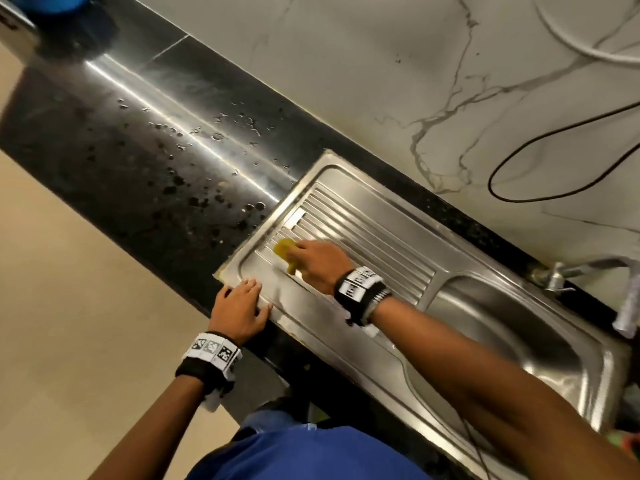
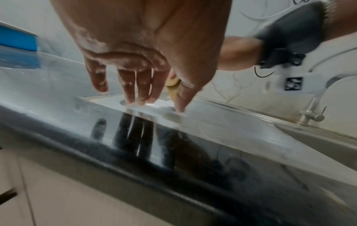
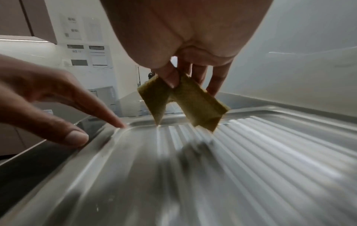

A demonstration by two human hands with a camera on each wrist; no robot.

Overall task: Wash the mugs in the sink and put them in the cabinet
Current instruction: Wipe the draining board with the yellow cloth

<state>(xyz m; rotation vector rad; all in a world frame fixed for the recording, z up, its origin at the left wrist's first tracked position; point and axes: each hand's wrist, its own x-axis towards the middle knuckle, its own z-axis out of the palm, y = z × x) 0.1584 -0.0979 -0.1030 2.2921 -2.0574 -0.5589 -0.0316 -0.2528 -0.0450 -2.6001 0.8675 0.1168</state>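
My right hand pinches a folded yellow-green sponge just over the ribbed steel drainboard, near its left end. In the right wrist view the sponge hangs bent in two from thumb and fingers, its corners close to the ribs. My left hand rests with straight, soapy fingers on the front left rim of the drainboard and holds nothing. The sink basin lies to the right. No mug is in view.
A tap stands behind the basin at the marble wall. The black counter to the left carries water drops. A blue object sits at its far left end. Cables hang on the wall.
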